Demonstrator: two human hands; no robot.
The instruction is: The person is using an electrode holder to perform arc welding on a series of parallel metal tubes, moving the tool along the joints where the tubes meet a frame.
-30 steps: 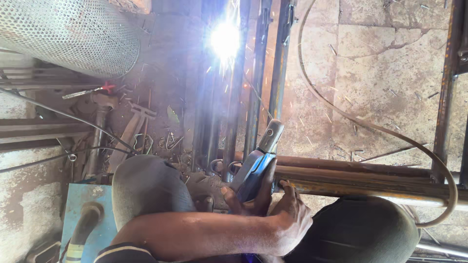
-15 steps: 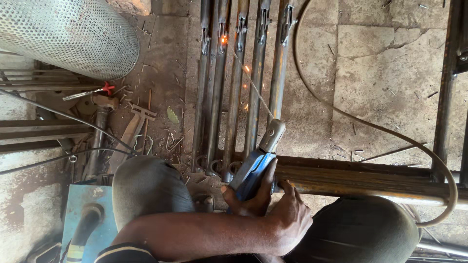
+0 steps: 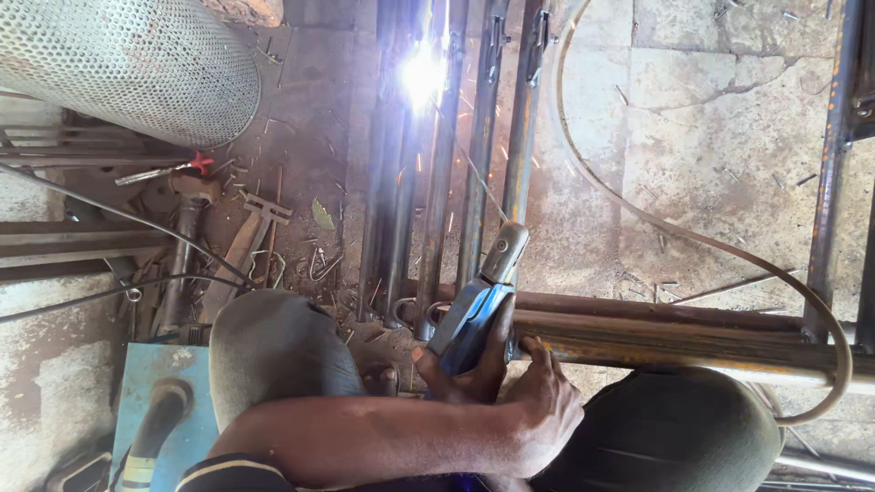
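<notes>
At the far left we see a perforated metal cylinder [image 3: 128, 68] lying on its side at the top, and below it a litter of tools on the dirty floor — a hammer [image 3: 182, 246] with its head near a small red-handled tool [image 3: 196, 164], black cables [image 3: 118, 219] crossing them, and a blue machine case [image 3: 159, 410] at the bottom edge. Moving right, our knee [image 3: 273, 351] rises in grey cloth, and beyond it a row of dark steel bars [image 3: 437, 182] runs away from us; a white welding arc [image 3: 421, 77] burns near their far end, throwing sparks (the glare hides the exact joint). At the centre, the blue electrode holder [image 3: 474, 314] points up toward that arc, its thin rod barely visible against the bars. Our forearm crosses the bottom from the left, and one hand [image 3: 538, 410] wraps around the holder's grip, fingers [image 3: 497, 351] clenched on it — we cannot tell which hand it is, and the other is out of view. The holder sits just above a rusty tube [image 3: 674, 333] lying crosswise. Further right a tan hose [image 3: 656, 223] loops over the stone floor [image 3: 729, 137], and our second knee [image 3: 665, 437] fills the lower right.
</notes>
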